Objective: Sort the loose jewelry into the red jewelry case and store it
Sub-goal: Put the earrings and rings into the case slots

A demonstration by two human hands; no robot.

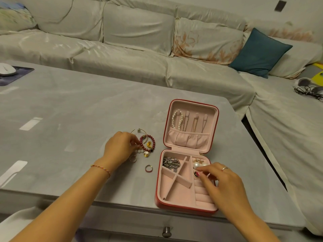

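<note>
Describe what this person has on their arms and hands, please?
Both forearms are bare, no sleeves in view. The left hand has a thin braided string bracelet at the wrist, in pink, yellow and orange threads. The right hand wears a plain silver-coloured ring on one finger, and its thumbnail is painted dark pink.

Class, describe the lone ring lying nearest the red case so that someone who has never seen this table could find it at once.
Start at the open red jewelry case on the grey table. Just left of its lower tray, apart from the bracelet pile, lies a ring flat on the surface. Unlike the thin ring by the left hand, it is a wide band with a pinkish-red rim.
</note>
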